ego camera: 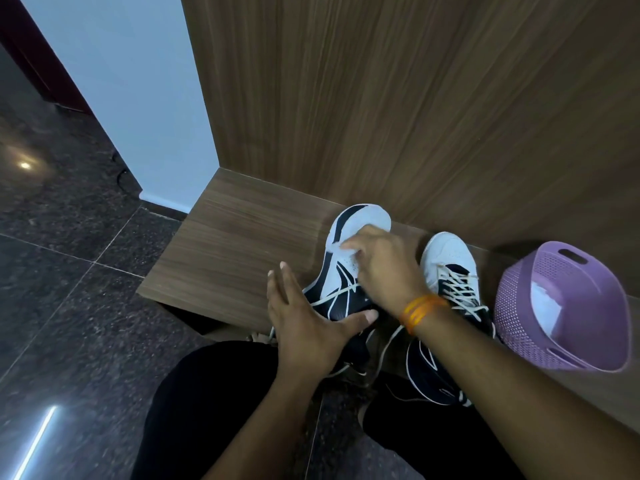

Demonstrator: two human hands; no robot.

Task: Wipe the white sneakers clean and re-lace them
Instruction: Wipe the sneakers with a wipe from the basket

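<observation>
Wood-grain ledge against the panelled wall serves as your work surface. Your right hand pinches one white wipe against the tipped sneaker, which lies on its side, presumably to expose the toe panel. Your left hand, fingers spread, braces its dark flank. Count two sneakers: the second sneaker stands upright just beside, laced. One purple basket sits at the right.

wall: wood panel; bench: low, wooden; floor: dark glossy stone
</observation>
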